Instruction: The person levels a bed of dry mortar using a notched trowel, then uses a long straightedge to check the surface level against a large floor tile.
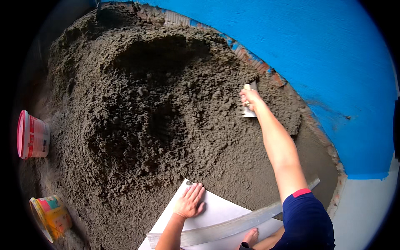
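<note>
My right hand (251, 99) grips the pale handle of a flat steel trowel (250, 113), its arm stretched far forward. The trowel's blade lies against a big heap of crumbly grey mortar (200, 121), near the wall side. My left hand (189, 203) presses flat, fingers stretched, on the far corner of a white board (221, 206) lying at the heap's near edge. A dark spot of mortar sits by my fingertips. Across the board runs a long metal straightedge (246, 221), one end passing under my left forearm.
A red and white bucket (38, 138) and a yellow bucket (58, 216) lie tipped at the left. A blue wall (300, 50) with a broken brick edge (258, 63) bounds the right. Smoother grey mortar (317, 156) lies along it. My bare foot (251, 236) is by the board.
</note>
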A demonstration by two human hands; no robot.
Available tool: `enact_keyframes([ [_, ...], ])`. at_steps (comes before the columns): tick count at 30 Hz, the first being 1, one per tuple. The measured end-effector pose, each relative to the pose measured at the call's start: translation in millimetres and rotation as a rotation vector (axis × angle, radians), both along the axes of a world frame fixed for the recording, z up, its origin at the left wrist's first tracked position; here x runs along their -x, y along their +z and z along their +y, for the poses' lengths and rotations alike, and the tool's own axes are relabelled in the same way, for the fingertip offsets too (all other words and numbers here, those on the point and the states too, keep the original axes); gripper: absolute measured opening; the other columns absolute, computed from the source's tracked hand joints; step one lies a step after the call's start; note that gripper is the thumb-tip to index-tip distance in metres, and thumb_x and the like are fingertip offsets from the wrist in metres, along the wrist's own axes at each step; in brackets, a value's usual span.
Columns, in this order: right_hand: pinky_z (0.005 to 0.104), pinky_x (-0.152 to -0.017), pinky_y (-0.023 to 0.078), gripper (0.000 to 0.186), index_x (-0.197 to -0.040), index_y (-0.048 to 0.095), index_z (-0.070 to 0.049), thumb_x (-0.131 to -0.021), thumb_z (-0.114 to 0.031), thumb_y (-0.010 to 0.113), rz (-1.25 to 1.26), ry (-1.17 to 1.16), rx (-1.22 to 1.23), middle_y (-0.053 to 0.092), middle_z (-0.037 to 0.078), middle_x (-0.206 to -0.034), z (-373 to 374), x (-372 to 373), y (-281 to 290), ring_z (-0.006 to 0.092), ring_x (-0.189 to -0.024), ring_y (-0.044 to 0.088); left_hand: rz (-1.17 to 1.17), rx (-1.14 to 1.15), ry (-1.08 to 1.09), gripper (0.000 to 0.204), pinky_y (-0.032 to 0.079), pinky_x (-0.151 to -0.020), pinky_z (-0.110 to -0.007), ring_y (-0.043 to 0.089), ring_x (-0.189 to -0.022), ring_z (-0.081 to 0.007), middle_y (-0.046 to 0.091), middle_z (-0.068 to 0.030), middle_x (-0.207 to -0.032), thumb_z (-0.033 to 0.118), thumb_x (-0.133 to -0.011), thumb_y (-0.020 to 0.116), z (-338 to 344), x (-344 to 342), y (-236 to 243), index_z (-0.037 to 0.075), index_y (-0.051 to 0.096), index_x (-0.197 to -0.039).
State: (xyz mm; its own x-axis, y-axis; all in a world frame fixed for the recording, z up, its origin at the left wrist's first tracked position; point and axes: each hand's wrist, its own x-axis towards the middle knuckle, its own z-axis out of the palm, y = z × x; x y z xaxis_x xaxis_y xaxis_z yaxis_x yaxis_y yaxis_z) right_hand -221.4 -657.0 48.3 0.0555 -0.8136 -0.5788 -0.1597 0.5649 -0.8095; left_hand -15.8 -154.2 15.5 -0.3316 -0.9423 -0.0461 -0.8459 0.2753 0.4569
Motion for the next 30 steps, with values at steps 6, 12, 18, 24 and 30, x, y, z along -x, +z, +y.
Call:
enact_keyframes([
  [6, 0.0259, -0.038, 0.042, 0.009, -0.085, 0.058, -0.004, -0.088, -0.010, 0.065, 0.067, 0.163, 0.139, 0.052, 0.000, -0.060, 24, -107, 8, 0.0098, -0.044, 0.048, -0.002, 0.011, -0.011, 0.068, 0.026, -0.122, -0.043, 0.040, -0.145, -0.0288, 0.044, -0.0123, -0.155, 0.045, -0.093, 0.056, -6, 1, -2, 0.007, 0.047, -0.148],
  [12, 0.0402, -0.059, 0.056, 0.022, -0.098, 0.054, -0.003, -0.087, -0.021, 0.061, 0.602, 0.497, 0.917, 0.062, 0.019, -0.095, 81, -202, 89, 0.0277, -0.078, 0.065, -0.113, -0.024, -0.026, 0.071, 0.026, -0.121, -0.043, 0.037, -0.147, -0.0278, 0.041, -0.0128, -0.158, 0.047, -0.092, 0.055, -3, 1, -3, 0.007, 0.045, -0.149],
  [18, 0.0306, -0.037, 0.040, 0.018, -0.096, 0.056, 0.000, -0.091, -0.015, 0.065, 0.159, -0.223, 0.212, 0.057, 0.005, -0.061, 15, -51, 29, 0.0147, -0.043, 0.052, -0.105, -0.023, -0.008, 0.070, 0.026, -0.121, -0.043, 0.037, -0.146, -0.0264, 0.042, -0.0106, -0.157, 0.049, -0.092, 0.053, -2, 2, -4, 0.008, 0.046, -0.149],
  [24, 0.0356, -0.041, 0.043, 0.016, -0.074, 0.056, -0.002, -0.086, -0.010, 0.062, -0.096, -0.127, 0.031, 0.053, 0.009, -0.054, -50, -67, -6, 0.0201, -0.040, 0.047, -0.046, 0.012, 0.016, 0.067, 0.026, -0.121, -0.042, 0.041, -0.144, -0.0259, 0.046, -0.0095, -0.155, 0.048, -0.093, 0.053, -5, 3, -2, 0.009, 0.050, -0.146],
  [30, 0.0307, -0.032, 0.035, 0.011, -0.079, 0.060, -0.004, -0.083, -0.013, 0.066, 0.107, 0.243, 0.468, 0.055, 0.003, -0.053, -42, -127, 22, 0.0130, -0.035, 0.048, 0.038, 0.005, 0.024, 0.066, 0.028, -0.120, -0.042, 0.043, -0.143, -0.0266, 0.045, -0.0107, -0.155, 0.046, -0.094, 0.054, -5, 2, -8, 0.008, 0.048, -0.148],
])
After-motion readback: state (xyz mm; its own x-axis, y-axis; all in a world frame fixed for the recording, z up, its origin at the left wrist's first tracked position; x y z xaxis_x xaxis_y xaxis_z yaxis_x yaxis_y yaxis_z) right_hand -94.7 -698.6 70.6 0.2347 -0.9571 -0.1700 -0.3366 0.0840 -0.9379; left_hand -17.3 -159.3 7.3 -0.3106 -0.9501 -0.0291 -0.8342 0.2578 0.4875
